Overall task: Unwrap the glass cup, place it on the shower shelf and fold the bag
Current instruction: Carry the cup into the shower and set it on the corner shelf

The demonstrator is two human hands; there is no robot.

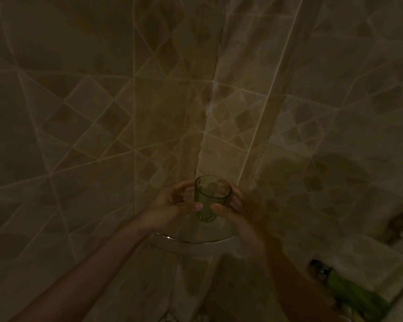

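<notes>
1. Grip: the left hand [177,201] and right hand [233,205] cup the green glass cup [211,198] from opposite sides. Fingers of both curl round its far wall, and both thumbs lie against its near wall. Whether they press firmly or only touch cannot be told in the dim light.
2. Container: the cup stands upright, mouth up, with no wrapping on it. Nothing can be made out inside it.
3. Position: the cup's base is over the glass corner shelf [196,239], near its middle. Whether the base touches it cannot be told.
4. Surroundings: the shelf sits where two tiled walls [91,108] meet, with diamond-patterned tiles on both.
5. Near right: a dark-capped green bottle [349,289] lies blurred, well apart from the shelf.
6. Markings: no writing can be read.
</notes>
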